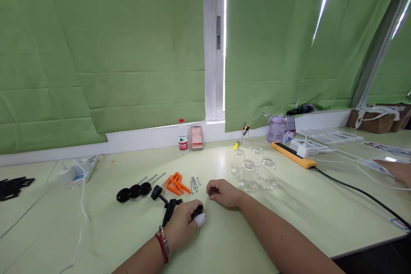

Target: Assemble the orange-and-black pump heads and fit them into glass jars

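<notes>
**Holds black piece (pixel 199 209) in left hand (pixel 184 224), just above or on pale table (pixel 218 239)**

Grips a small, dark, smooth piece with a rounded end, mostly hidden by the hand; cannot tell its full shape. Presses thumb and forefinger around it, with the other fingers curled beneath. Wears a white wrap (pixel 201 220) on the thumb. Taking the piece as the clock's centre and the window side as twelve, has at nine o'clock a black jointed tool (pixel 169 210), close by the left hand; cannot tell about contact. Curls the fingers of the right hand (pixel 223 192) inward at two o'clock, tips close together; cannot tell whether pinching the tiny dark bit (pixel 210 198) there.

Shows at ten o'clock three black discs (pixel 135 191) with metal rods (pixel 156 178) beside them. Finds orange hooked parts (pixel 176 184) at eleven and silver screws (pixel 194 185) near twelve. Includes farther out, between eleven and twelve, a red-capped water bottle (pixel 183 138). Gathers clear glass jars (pixel 248 177) at two, with an orange power strip (pixel 290 155) beyond. Reveals another person's hand (pixel 396 171) between two and three.
</notes>
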Motion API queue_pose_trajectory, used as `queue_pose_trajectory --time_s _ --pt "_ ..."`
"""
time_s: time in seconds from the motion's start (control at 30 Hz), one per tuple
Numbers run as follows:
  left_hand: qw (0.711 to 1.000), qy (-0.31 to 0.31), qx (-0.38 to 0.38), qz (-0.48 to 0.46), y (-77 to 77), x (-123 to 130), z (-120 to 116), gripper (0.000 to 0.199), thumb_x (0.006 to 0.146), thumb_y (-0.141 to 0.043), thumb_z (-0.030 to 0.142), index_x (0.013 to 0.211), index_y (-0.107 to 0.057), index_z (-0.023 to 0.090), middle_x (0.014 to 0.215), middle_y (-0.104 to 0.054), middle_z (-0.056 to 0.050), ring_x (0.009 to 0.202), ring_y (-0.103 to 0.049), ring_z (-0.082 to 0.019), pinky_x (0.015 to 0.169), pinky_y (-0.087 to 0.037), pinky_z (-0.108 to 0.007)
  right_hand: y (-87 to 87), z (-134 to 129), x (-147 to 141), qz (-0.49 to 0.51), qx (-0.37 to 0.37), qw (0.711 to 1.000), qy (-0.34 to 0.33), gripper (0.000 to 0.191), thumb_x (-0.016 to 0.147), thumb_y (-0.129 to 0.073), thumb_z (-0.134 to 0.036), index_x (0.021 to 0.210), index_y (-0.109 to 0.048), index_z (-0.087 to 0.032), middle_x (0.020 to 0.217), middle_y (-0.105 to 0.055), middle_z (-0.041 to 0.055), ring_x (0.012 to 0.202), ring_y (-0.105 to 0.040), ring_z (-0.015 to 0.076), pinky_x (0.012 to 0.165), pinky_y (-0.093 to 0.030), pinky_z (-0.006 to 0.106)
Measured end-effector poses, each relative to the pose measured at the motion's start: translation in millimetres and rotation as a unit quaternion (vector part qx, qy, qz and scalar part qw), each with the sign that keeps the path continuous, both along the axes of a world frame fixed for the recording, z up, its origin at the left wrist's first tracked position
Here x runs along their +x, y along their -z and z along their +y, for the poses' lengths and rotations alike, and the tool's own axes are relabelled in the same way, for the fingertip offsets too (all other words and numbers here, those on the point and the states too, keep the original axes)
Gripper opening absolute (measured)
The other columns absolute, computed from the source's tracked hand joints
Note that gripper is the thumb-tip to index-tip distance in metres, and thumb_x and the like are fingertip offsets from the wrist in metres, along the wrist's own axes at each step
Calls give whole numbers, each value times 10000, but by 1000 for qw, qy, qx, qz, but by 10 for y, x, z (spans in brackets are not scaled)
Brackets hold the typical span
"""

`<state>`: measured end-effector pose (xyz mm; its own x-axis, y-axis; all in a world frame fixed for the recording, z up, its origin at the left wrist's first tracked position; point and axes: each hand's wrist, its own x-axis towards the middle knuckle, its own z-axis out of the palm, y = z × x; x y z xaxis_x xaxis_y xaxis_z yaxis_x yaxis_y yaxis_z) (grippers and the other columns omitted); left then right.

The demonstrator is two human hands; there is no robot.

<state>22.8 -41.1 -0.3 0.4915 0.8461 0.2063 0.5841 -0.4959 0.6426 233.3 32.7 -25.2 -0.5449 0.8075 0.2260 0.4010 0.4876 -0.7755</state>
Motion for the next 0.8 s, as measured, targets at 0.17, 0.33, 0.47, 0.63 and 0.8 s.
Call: queue_pose_trajectory --time_s 0.17,0.33,0.47,0.63,0.8 --pt "1000 7 0 13 -24 11 -11 85 760 -511 254 758 -548 178 726 -545 6 668 -463 -129 622 -348 -225 -2 -3 -6 7 -12 1000 2 200 685 -533 -79 846 -590 -184 751 -596 -10 666 -520 105 630 -434 221" --pt "999 11 -5 36 -11 11 0 103 765 -502 263 716 -523 174 708 -540 8 662 -464 -130 611 -341 -227 9 5 -10 19 -23 1000 3 202 673 -536 -71 837 -587 -179 731 -583 -15 650 -504 100 613 -422 216" --pt "999 11 -4 40 -25 18 0 115 767 -497 263 692 -497 176 690 -515 16 652 -447 -125 602 -330 -224 26 13 -17 42 -37 998 0 210 664 -537 -66 839 -583 -173 724 -575 -16 642 -496 97 609 -416 216" --pt "999 8 -9 42 -42 19 -6 123 768 -493 268 684 -472 180 675 -492 22 640 -429 -122 590 -318 -223 32 11 -12 53 -46 998 2 212 658 -543 -77 842 -584 -174 724 -569 -17 645 -495 100 613 -415 223" --pt "999 6 -11 48 -34 15 -5 142 771 -487 271 668 -440 185 666 -475 27 634 -421 -121 584 -311 -224 27 9 -9 71 -54 996 1 206 660 -549 -90 845 -585 -174 730 -567 -12 664 -501 110 636 -420 241"
